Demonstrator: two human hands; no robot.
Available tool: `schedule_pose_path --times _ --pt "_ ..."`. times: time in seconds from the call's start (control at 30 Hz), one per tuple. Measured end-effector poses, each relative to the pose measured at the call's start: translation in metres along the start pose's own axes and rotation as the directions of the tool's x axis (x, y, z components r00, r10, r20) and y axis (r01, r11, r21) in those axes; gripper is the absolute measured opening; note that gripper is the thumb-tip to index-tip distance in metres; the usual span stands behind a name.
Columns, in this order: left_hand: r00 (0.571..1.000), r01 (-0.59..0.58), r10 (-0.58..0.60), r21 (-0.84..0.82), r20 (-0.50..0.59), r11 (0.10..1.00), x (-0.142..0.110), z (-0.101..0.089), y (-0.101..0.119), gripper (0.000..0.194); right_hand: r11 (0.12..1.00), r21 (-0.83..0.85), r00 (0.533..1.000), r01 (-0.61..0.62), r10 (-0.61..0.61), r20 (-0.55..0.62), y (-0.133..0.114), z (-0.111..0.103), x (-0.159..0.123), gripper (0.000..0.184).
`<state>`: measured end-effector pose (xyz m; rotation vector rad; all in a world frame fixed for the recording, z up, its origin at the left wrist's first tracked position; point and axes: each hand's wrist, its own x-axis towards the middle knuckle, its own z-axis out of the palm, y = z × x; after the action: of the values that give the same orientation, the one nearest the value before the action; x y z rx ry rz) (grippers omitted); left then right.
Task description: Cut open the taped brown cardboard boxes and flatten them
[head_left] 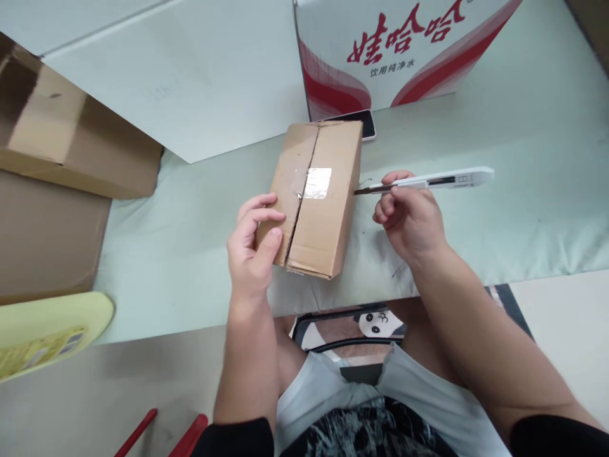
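A small brown cardboard box [328, 222] sits tilted on the pale green cloth, a seam running along its top and a shiny label [318, 183] stuck across it. My left hand [257, 238] grips the box's left side, thumb on the top face and fingers along the edge. In my right hand [412, 212] is a white utility knife [457, 178], pinched between thumb and fingers. Its dark blade is extended and points left, the tip at the box's right side; whether it touches or enters the cardboard I cannot tell.
Behind the box lies a phone [368, 124], partly hidden, against a white carton with red lettering [342, 82]. A large white box [190, 76] stands at the back left. Brown cartons [104, 139] and a yellow-green container [57, 330] occupy the left side. The cloth-covered table [523, 222] ends near my knees.
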<state>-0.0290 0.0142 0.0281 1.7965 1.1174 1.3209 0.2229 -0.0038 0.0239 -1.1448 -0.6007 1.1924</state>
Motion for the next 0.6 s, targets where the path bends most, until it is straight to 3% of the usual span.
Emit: schedule_pose_path --times 0.6 --pt "1.000 0.016 -0.016 0.061 0.005 0.998 -0.0001 -0.0026 -0.0043 0.023 1.000 -0.002 0.997 -0.017 0.017 -0.071 0.0032 -0.0032 0.0029 0.019"
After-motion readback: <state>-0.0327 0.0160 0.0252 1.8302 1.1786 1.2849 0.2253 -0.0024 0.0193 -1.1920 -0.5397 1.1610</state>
